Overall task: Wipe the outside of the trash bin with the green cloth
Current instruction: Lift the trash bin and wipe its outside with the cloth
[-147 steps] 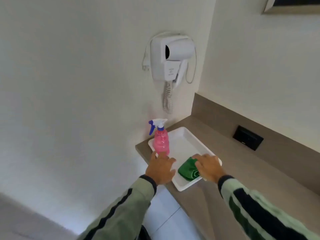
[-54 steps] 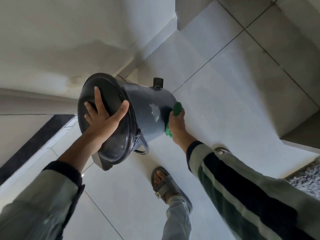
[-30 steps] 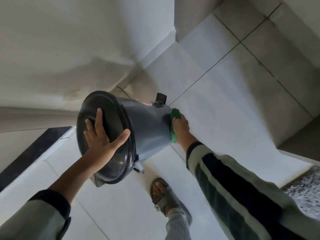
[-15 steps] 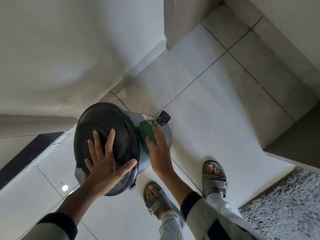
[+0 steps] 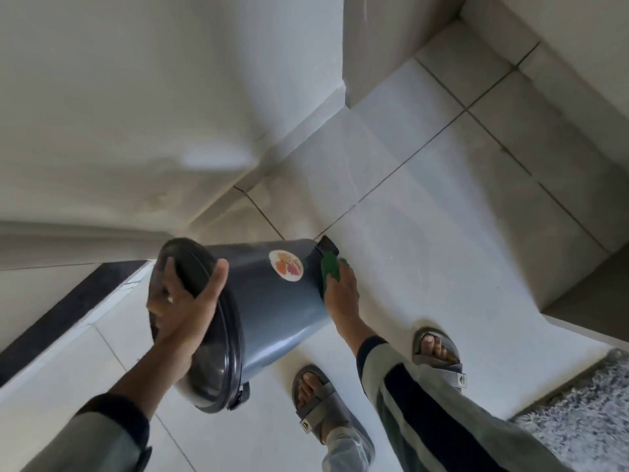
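Note:
A dark grey trash bin (image 5: 272, 311) is tipped on its side above the tiled floor, its lid facing me and a round sticker (image 5: 286, 267) on its wall facing up. My left hand (image 5: 183, 301) grips the lid's rim, thumb over the edge. My right hand (image 5: 342, 294) presses the green cloth (image 5: 330, 270) against the bin's wall near its base, next to the black pedal (image 5: 328, 246). Most of the cloth is hidden under my fingers.
Pale floor tiles (image 5: 442, 233) spread around. My two sandalled feet (image 5: 320, 400) stand just below the bin. A white wall (image 5: 136, 97) rises at the left, a grey shaggy rug (image 5: 585, 413) lies at the lower right, and a step edge (image 5: 578, 301) is at the right.
The bin has been turned so the sticker faces up. My right hand slid the cloth from near the lid to the base. My left hand shifted from flat on the lid to its rim.

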